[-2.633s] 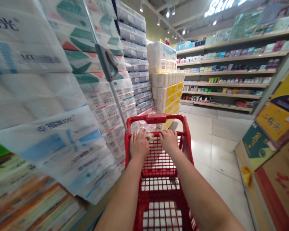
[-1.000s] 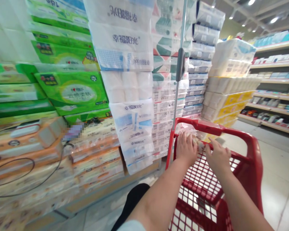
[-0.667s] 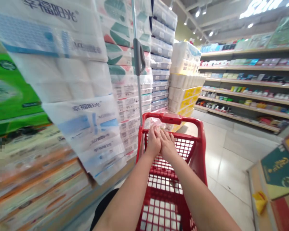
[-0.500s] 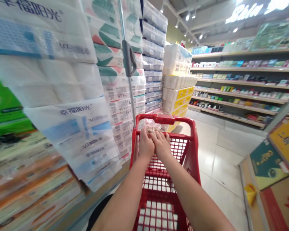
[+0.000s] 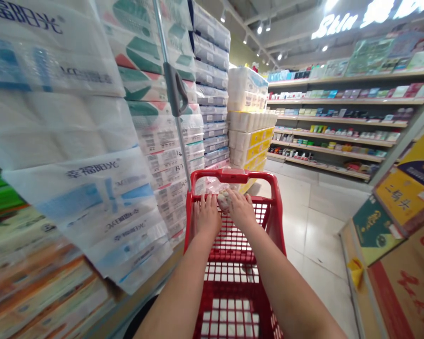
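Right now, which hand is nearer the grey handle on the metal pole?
Left. The left hand is at the red crossbar, below and to the right of the grey handle; the right hand is farther right, past the pale crumpled item.

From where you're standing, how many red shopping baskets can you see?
1: the red shopping basket in the lower middle of the view, to the right of the stacked toilet-roll packs. Any others behind those packs would be hidden.
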The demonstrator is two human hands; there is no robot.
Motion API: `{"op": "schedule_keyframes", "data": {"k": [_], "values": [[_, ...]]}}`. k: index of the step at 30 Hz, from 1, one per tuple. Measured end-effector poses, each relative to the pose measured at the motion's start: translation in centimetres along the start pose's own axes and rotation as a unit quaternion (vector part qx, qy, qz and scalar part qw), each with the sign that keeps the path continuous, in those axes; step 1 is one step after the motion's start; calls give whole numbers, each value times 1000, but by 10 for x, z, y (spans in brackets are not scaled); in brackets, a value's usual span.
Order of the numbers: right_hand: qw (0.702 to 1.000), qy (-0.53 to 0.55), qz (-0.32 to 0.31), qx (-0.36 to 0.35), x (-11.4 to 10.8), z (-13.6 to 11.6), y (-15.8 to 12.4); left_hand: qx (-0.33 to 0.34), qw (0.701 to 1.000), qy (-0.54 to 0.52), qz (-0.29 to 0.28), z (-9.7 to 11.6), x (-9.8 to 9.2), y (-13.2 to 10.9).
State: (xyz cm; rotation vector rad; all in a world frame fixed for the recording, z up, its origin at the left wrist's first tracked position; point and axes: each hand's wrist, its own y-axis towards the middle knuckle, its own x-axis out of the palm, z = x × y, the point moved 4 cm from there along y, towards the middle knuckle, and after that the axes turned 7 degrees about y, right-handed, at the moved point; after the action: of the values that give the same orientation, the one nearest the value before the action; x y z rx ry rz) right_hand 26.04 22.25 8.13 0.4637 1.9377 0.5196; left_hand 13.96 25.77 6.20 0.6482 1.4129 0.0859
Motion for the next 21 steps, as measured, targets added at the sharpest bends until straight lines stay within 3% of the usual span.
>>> {"op": "schedule_keyframes", "data": {"k": [3,9,14,19,21], "values": [[999,-28,-3,42,-1,0,-2,3,1000,8,-5,-1,0,-1],[999,-37,9,0,-7,0,-3,0,1000,22,-7,-1,2,-3],[989,-55,81,110,-28,25,-2,2,1000,16,-5,1,2,-2],[1000,5,14,-1,-16,10,1,-1,1000,22,-5,2,1,-2],[999,-16,15,28,-19,14,1,-1,1000,21,-1,2,1,-2]]}}
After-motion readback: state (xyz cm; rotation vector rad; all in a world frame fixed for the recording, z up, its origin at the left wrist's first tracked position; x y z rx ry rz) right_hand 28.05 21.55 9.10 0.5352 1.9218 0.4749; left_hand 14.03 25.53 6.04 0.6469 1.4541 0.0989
